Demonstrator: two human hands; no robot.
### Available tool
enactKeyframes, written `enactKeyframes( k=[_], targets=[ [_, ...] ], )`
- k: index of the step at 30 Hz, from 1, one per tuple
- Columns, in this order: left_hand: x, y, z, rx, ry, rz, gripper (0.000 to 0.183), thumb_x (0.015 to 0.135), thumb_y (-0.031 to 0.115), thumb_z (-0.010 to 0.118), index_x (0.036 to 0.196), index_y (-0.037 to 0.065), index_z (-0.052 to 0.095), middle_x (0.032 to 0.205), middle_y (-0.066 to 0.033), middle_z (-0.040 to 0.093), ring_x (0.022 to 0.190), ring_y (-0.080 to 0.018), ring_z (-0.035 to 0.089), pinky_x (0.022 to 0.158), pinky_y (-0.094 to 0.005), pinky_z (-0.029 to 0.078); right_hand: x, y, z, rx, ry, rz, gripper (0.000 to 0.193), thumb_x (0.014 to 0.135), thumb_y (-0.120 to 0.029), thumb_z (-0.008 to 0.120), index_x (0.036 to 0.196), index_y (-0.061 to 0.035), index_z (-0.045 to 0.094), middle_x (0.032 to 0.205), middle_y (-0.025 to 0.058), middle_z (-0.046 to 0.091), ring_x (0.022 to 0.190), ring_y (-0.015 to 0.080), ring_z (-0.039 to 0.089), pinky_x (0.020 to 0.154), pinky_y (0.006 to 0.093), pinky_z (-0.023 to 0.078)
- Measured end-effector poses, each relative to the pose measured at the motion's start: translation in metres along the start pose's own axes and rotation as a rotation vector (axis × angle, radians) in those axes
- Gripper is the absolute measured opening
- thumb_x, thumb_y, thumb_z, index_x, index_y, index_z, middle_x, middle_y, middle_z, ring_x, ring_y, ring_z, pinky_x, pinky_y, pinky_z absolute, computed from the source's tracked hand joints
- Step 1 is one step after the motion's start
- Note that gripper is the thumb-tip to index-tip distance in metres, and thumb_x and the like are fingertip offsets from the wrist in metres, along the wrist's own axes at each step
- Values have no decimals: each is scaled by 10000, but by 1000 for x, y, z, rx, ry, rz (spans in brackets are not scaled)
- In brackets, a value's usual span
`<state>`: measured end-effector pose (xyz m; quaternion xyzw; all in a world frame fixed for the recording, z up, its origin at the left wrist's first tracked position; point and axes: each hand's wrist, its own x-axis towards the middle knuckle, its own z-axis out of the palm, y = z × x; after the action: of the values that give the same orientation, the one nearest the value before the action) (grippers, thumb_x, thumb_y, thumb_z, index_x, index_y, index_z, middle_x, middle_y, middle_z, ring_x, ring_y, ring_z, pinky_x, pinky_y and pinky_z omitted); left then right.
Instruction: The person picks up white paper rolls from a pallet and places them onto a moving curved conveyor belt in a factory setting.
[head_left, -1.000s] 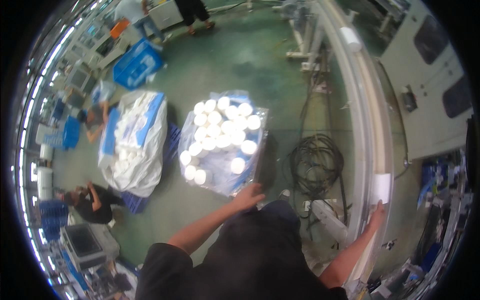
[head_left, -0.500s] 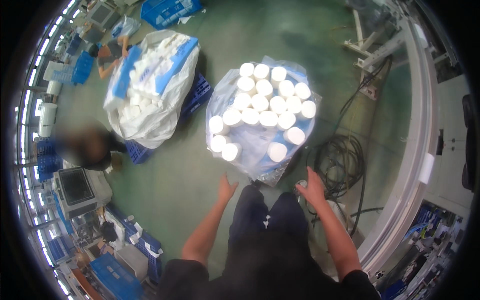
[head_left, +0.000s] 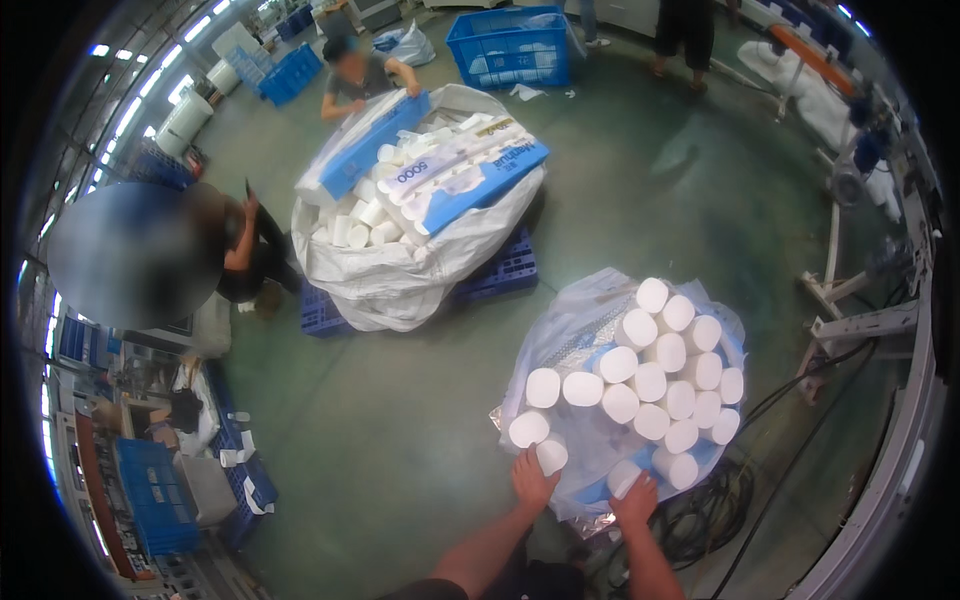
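Note:
In front of me an opened clear plastic bag (head_left: 590, 425) with blue parts holds several white paper rolls (head_left: 650, 382), standing close together with their ends up. At the bag's near left edge, my left hand (head_left: 536, 482) has its fingers and thumb around a paper roll (head_left: 551, 455). Another roll (head_left: 624, 477) at the near edge sits between the thumb and fingers of my right hand (head_left: 634, 503). Both of these rolls still rest in the bag. Part of each is covered by my fingers.
Beyond, a large white sack (head_left: 385, 290) full of rolls and blue-white packs stands on a blue pallet (head_left: 500, 270). One person (head_left: 365, 80) leans at it; another (head_left: 250, 240) is at left. Black cables (head_left: 705, 515) lie right of the bag; a blue crate (head_left: 508, 50) stands behind.
My hands were apart from the bag with fingers spread; now each has reached a roll at its near edge. The view has shifted, so the bag appears lower and further right.

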<state>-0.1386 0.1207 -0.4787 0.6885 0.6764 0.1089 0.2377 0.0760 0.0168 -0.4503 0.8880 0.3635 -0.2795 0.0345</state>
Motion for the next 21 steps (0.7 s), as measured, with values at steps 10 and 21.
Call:
enactKeyframes(
  k=[10,21],
  targets=[
    [-35,36,-86,-295,-122,68,853,703,265,845,1386,-34,429,1277,-240,523,1216,-425,492,1068,-476,400,-84,-4,-152,606,266,-282,991,675,-287,851,1460,-11,312,1394,270,403,1287,444,429,1069,489,404],
    [-138,85,-125,-396,-119,192,853,734,234,856,1396,-44,398,1338,-205,439,1257,-330,456,1088,-440,370,-240,147,-246,955,693,-380,1077,622,-211,891,1481,-29,268,1403,217,399,1286,377,464,1074,471,410]
  ],
)
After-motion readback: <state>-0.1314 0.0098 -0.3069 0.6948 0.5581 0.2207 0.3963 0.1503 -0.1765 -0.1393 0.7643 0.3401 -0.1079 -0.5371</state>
